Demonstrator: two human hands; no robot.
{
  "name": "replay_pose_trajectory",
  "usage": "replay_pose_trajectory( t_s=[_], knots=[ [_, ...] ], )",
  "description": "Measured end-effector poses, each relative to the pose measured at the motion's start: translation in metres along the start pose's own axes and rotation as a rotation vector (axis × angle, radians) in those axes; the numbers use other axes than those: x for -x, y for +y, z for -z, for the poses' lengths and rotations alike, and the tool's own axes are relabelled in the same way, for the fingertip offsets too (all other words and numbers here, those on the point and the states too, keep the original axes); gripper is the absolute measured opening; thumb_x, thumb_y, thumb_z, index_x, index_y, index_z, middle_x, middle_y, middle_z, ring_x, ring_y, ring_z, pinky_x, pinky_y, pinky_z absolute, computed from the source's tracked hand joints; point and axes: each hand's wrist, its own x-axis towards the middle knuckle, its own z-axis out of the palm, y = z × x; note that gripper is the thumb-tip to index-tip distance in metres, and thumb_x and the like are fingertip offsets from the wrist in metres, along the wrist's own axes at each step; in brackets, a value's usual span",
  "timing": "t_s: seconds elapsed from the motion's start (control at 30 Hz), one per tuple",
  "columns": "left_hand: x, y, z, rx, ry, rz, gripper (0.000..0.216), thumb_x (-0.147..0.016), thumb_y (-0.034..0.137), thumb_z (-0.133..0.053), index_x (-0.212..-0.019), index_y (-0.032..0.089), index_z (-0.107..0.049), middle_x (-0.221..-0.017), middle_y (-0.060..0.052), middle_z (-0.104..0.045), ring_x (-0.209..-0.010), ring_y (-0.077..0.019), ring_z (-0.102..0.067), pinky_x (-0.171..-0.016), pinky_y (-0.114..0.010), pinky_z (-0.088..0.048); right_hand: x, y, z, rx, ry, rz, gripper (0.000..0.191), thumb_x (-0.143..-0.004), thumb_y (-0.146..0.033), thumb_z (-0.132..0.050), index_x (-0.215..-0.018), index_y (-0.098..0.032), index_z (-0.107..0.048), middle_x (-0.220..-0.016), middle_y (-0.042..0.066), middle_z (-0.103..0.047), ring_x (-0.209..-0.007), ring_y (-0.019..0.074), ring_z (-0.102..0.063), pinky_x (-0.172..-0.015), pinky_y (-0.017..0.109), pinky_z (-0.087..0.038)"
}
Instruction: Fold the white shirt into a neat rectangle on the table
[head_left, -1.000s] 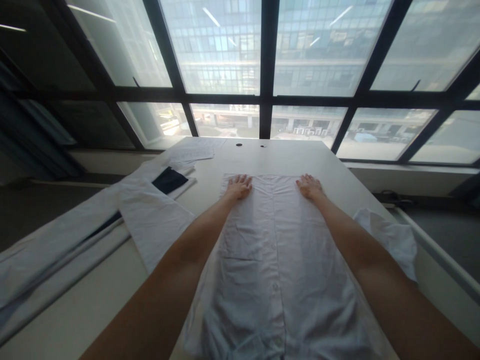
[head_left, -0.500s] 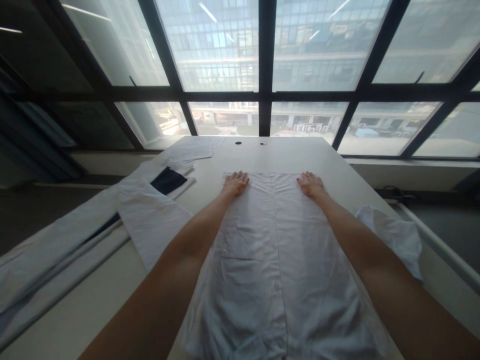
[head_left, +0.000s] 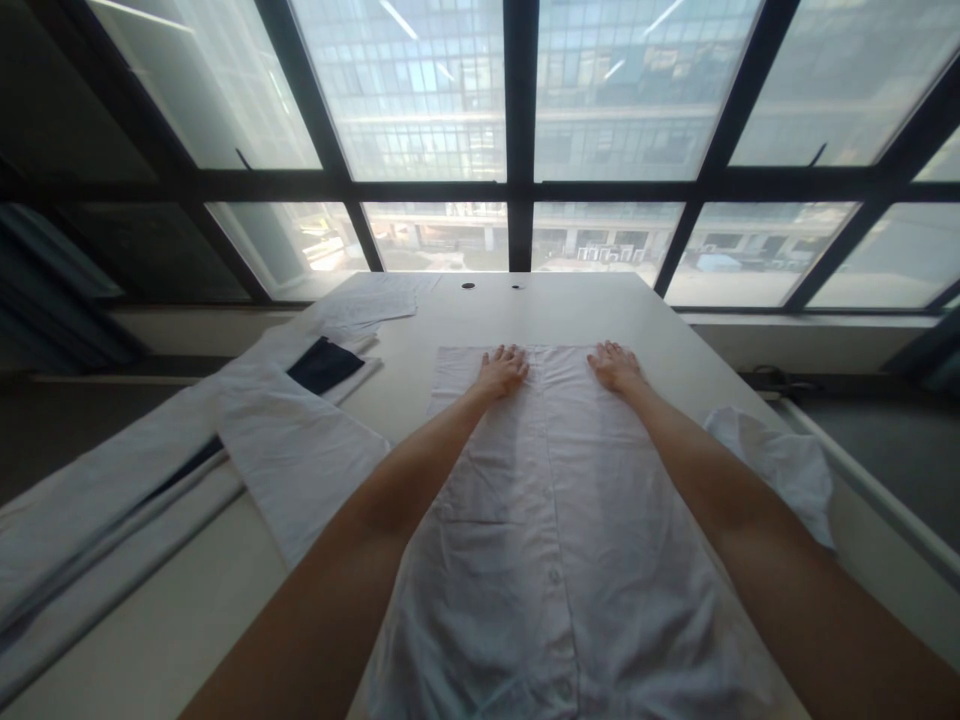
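Note:
A white button-up shirt lies spread on the white table, its button placket running down the middle toward me. Its straight far edge lies flat across the table. My left hand rests on the cloth near that edge, just left of the placket, fingers stretched out and open. Over at the right corner of the same edge, my right hand also lies flat with its fingers spread. Neither hand grips the fabric. A pocket shows on the left half of the shirt. The near end runs out of view at the bottom.
Several white garments are heaped along the table's left side, with a dark folded cloth among them. Some white fabric lies near the right edge. Two round holes pierce the far part of the table. Tall windows stand beyond.
My left hand has slid to the right across the cloth, from the left corner of the far edge toward the placket. My right hand stays in about the same place. The view has shifted slightly.

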Motion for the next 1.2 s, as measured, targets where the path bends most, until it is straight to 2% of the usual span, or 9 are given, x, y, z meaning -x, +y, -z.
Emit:
replay_pose_trajectory(
  t_s=[0.2, 0.27, 0.33, 0.4, 0.53, 0.67, 0.83, 1.03, 1.2],
  knots=[
    [0.001, 0.012, -0.007, -0.001, 0.029, -0.017, 0.064, -0.104, 0.053, -0.019, -0.161, 0.026, -0.028, -0.17, -0.005, -0.021, -0.155, -0.0329, -0.018, -0.122, -0.062, -0.017, 0.006, 0.0, 0.003, -0.001, 0.02, 0.003, 0.07, -0.104, -0.052, -0.017, -0.162, -0.014, -0.027, -0.17, 0.013, -0.019, -0.156, 0.0261, -0.015, -0.125, 0.051, -0.013],
    [0.001, 0.011, -0.007, -0.007, 0.03, -0.017, 0.064, -0.104, 0.054, -0.018, -0.162, 0.028, -0.027, -0.17, -0.004, -0.021, -0.155, -0.0328, -0.018, -0.122, -0.061, -0.017, 0.01, -0.005, 0.006, 0.039, 0.096, -0.003, 0.067, -0.105, -0.048, -0.02, -0.16, -0.011, -0.03, -0.169, 0.016, -0.021, -0.156, 0.0282, -0.016, -0.123, 0.057, -0.011],
    [0.001, 0.01, -0.007, -0.011, 0.033, -0.014, 0.064, -0.104, 0.055, -0.018, -0.162, 0.028, -0.026, -0.17, -0.003, -0.021, -0.156, -0.0327, -0.018, -0.122, -0.062, -0.017, 0.016, -0.017, 0.009, 0.099, 0.217, 0.054, 0.061, -0.104, -0.039, -0.025, -0.157, -0.01, -0.036, -0.168, 0.018, -0.024, -0.156, 0.0293, -0.014, -0.122, 0.061, -0.006],
    [0.0, 0.01, -0.008, -0.011, 0.036, -0.008, 0.064, -0.104, 0.054, -0.018, -0.162, 0.028, -0.025, -0.17, -0.002, -0.021, -0.156, -0.0323, -0.018, -0.122, -0.062, -0.017, 0.022, -0.037, 0.01, 0.116, 0.281, 0.2, 0.056, -0.103, -0.03, -0.029, -0.154, -0.013, -0.042, -0.167, 0.017, -0.026, -0.156, 0.0277, -0.015, -0.123, 0.06, -0.007],
    [0.0, 0.01, -0.009, -0.006, 0.045, -0.004, 0.063, -0.105, 0.051, -0.017, -0.163, 0.029, -0.023, -0.17, -0.001, -0.02, -0.156, -0.0312, -0.017, -0.122, -0.061, -0.016, 0.027, -0.086, 0.006, 0.038, 0.183, 0.448, 0.05, -0.103, -0.028, -0.03, -0.147, -0.023, -0.052, -0.167, 0.01, -0.03, -0.155, 0.0248, -0.021, -0.123, 0.056, -0.016],
    [0.002, 0.009, -0.01, -0.01, 0.055, -0.01, 0.062, -0.105, 0.049, -0.016, -0.163, 0.029, -0.023, -0.17, -0.001, -0.022, -0.156, -0.0307, -0.019, -0.122, -0.06, -0.017, 0.022, -0.111, -0.001, -0.003, 0.12, 0.413, 0.049, -0.104, -0.032, -0.03, -0.148, -0.024, -0.051, -0.166, 0.01, -0.031, -0.155, 0.0274, -0.021, -0.122, 0.059, -0.018],
    [0.002, 0.01, -0.012, -0.011, 0.063, 0.001, 0.062, -0.105, 0.048, -0.017, -0.163, 0.028, -0.025, -0.169, -0.002, -0.025, -0.155, -0.0291, -0.02, -0.123, -0.057, -0.018, 0.013, -0.107, -0.006, -0.029, 0.119, 0.341, 0.051, -0.104, -0.029, -0.028, -0.149, -0.019, -0.049, -0.163, 0.015, -0.036, -0.153, 0.03, -0.025, -0.12, 0.059, -0.023],
    [0.0, 0.01, -0.014, 0.0, 0.076, -0.007, 0.059, -0.106, 0.046, -0.02, -0.161, 0.029, -0.028, -0.169, -0.001, -0.026, -0.155, -0.0281, -0.021, -0.123, -0.057, -0.018, 0.006, -0.102, -0.009, -0.048, 0.114, 0.368, 0.05, -0.105, -0.03, -0.026, -0.149, -0.027, -0.049, -0.164, 0.009, -0.036, -0.154, 0.0288, -0.023, -0.12, 0.064, -0.019],
    [0.002, 0.01, -0.012, -0.004, 0.065, -0.007, 0.059, -0.105, 0.047, -0.021, -0.161, 0.03, -0.029, -0.169, 0.0, -0.025, -0.155, -0.0293, -0.02, -0.123, -0.059, -0.017, 0.008, -0.104, -0.01, -0.062, 0.1, 0.38, 0.052, -0.105, -0.031, -0.025, -0.152, -0.025, -0.046, -0.166, 0.01, -0.031, -0.155, 0.0301, -0.018, -0.12, 0.067, -0.015]
  ],
)
